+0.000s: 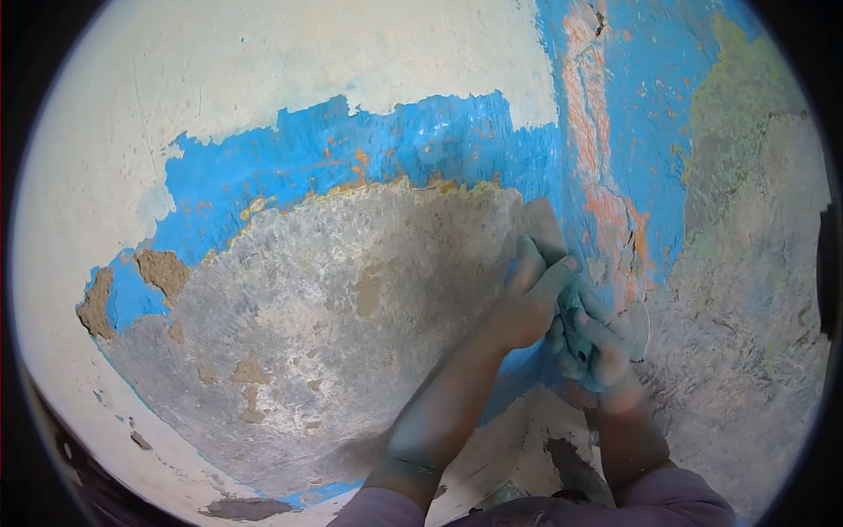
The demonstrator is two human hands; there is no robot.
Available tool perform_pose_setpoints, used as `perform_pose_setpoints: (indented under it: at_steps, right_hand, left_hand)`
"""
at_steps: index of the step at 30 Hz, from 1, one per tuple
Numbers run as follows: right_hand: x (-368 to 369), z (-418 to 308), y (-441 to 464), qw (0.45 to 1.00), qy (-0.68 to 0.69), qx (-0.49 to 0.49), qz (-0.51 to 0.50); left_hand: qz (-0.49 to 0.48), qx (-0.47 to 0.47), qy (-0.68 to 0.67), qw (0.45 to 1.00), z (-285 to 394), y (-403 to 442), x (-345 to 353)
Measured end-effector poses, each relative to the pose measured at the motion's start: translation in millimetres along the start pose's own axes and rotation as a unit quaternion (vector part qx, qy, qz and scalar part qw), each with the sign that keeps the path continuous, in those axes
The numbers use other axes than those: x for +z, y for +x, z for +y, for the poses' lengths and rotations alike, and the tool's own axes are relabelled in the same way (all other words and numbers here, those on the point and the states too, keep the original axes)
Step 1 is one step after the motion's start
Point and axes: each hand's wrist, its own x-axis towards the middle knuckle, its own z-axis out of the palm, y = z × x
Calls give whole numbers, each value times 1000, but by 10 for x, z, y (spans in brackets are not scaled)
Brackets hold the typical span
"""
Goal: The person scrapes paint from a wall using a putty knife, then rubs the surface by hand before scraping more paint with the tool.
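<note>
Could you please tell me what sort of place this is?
Probably a renovation site, perhaps indoors: the blue paint has ragged edges, a large grey patch lies bare, and a flat scraper-like tool is held there.

Blue paint (421, 140), mottled grey plaster (307, 290)

From my remote seat I see the left hand (532, 303) and right hand (604, 350) wrapped around a flat-bladed scraper (544, 226) near the wall corner (563, 162), beside grey plaster (325, 290) bordered above by flaking blue paint (421, 140).
</note>
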Motion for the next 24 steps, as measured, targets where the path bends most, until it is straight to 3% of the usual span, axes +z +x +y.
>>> perform_pose_setpoints:
  at_steps: [1,2,6,8,9,11,12,14,15,16,17,19,20,22,24]
  right_hand:
    - [65,45,10,995,101,14,10]
    - [126,75,19,979,201,28,20]
    - [221,82,180,966,250,60,20]
    - [155,171,264,950,297,62,-79]
    - [194,165,275,948,302,61,-80]
    - [332,144,323,975,209,77,25]
    - [336,171,345,973,215,75,25]
    - [321,236,394,999,52,7,10]
    - [322,232,424,998,56,9,8]
    - [322,215,457,999,-29,-10,13]
    - [310,201,481,993,-114,-28,17]
    - [274,117,512,988,-152,-16,-5]
    - [253,78,546,980,-197,-10,-23]
    - [220,59,616,985,-172,-21,-28]
    - [193,84,672,990,-139,-33,-24]
  left_hand:
    - [-23,4,130,991,63,-29,-63]
    - [-24,0,133,991,144,-55,-81]
    - [-73,-120,99,985,306,-146,-185]
    - [-102,-154,107,977,358,-199,-239]
    - [-68,-156,111,979,426,-266,-226]
    - [-35,-158,121,979,481,-383,-206]
    - [-23,-135,174,975,478,-453,-199]
    - [-9,-115,230,966,374,-608,-176]
    - [31,-63,281,957,295,-683,-153]
    - [71,-11,330,941,232,-723,-141]
    - [76,-16,333,940,194,-760,-136]
    - [90,-111,251,957,304,-790,-47]
    - [98,-111,253,956,313,-780,-53]
    - [138,-169,219,951,315,-752,-45]
    - [161,-137,198,957,267,-736,13]
